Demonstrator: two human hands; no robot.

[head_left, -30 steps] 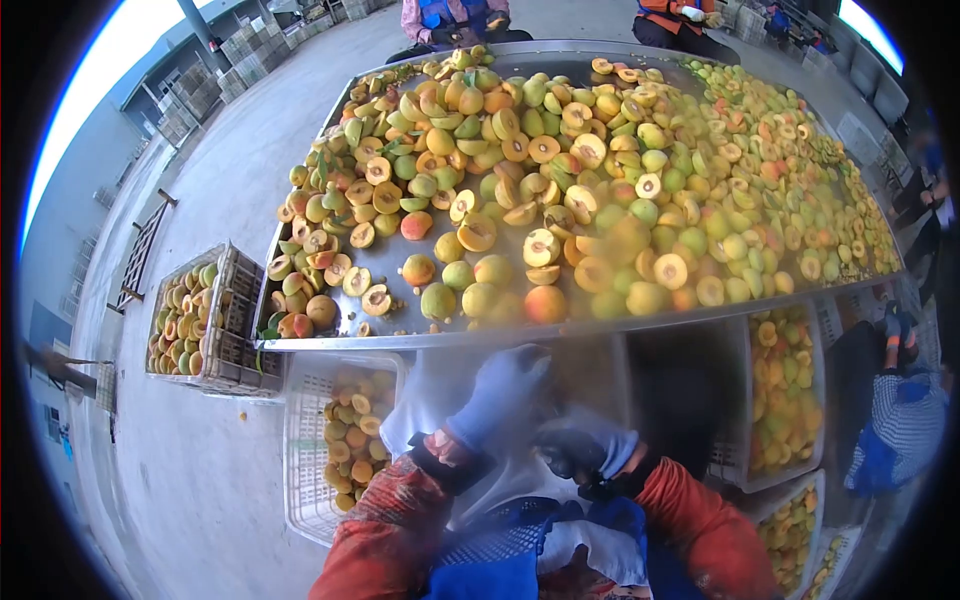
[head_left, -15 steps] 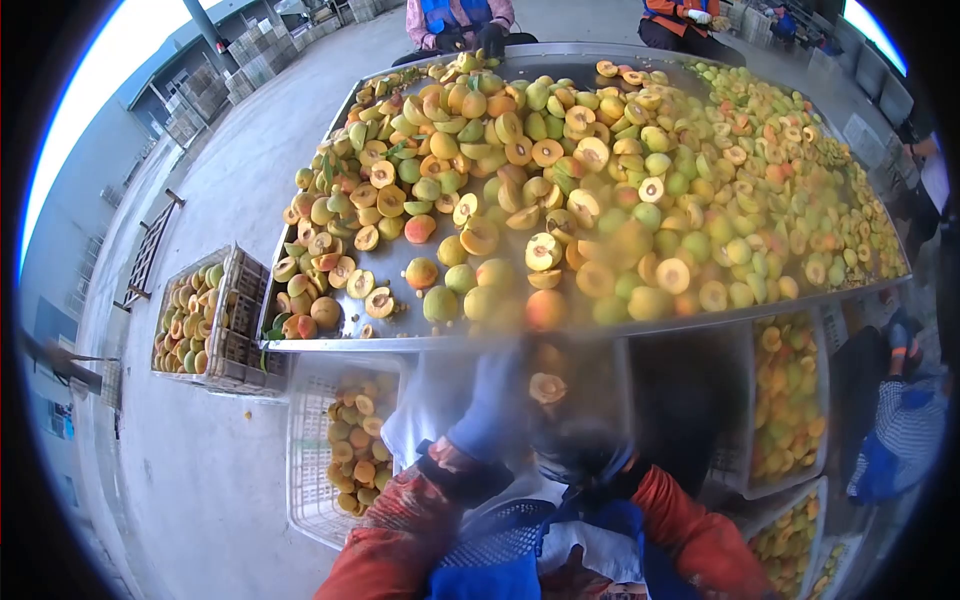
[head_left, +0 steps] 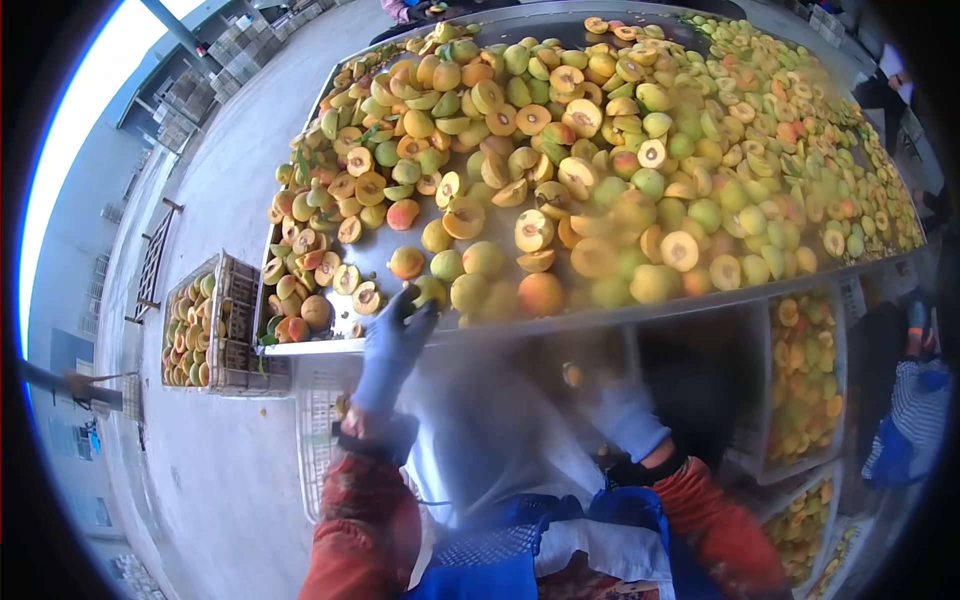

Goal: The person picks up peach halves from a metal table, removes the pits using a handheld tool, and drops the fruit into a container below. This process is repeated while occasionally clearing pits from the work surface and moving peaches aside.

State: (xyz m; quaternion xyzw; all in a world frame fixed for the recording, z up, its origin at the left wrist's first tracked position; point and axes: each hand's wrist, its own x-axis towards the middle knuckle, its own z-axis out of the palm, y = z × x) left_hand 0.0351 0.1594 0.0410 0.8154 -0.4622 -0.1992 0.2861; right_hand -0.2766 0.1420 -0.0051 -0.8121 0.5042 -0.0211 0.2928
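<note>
My left hand [head_left: 393,345], in a blue glove, reaches up over the near edge of the metal table [head_left: 300,346]. Its spread fingers touch a yellow-green whole peach [head_left: 430,289] at the rim. My right hand [head_left: 622,415], in a pale blue glove, hangs blurred below the table edge in front of a white apron. A small orange piece of fruit [head_left: 572,375] shows just above it, and whether the hand holds anything is unclear. Whole and halved peaches [head_left: 560,150] cover the table.
A crate of peach halves [head_left: 190,325] stands on the floor at the left, with a white crate [head_left: 312,420] below the table edge. More filled crates [head_left: 805,380] sit on the right. A person in a striped sleeve [head_left: 905,420] works at the far right.
My left hand has risen from in front of my chest to the table's edge and onto a peach. My right hand moved lower and rightward. The view shifted closer to the table.
</note>
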